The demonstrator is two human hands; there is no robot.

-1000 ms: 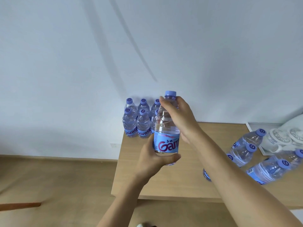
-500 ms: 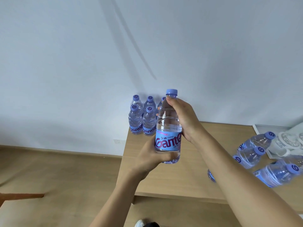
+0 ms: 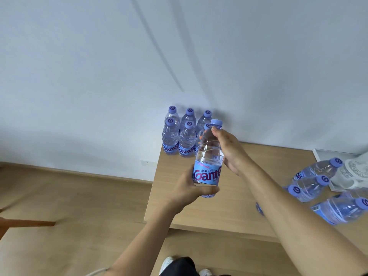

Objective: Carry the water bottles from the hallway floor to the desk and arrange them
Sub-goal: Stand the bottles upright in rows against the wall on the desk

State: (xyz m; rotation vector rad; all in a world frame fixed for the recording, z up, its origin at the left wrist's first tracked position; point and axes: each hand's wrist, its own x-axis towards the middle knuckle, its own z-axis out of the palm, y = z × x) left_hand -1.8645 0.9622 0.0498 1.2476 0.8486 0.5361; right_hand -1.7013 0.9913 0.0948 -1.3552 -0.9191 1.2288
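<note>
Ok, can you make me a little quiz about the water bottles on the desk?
1. True or false: the held bottle is lying flat on the desk.
2. Which hand grips the bottle near its cap: A left hand, B right hand?
3. Fill in: the standing bottles are grouped at the desk's back ____ corner.

Key: 1 false, it is upright in the air. 2 B. 3 left.
</note>
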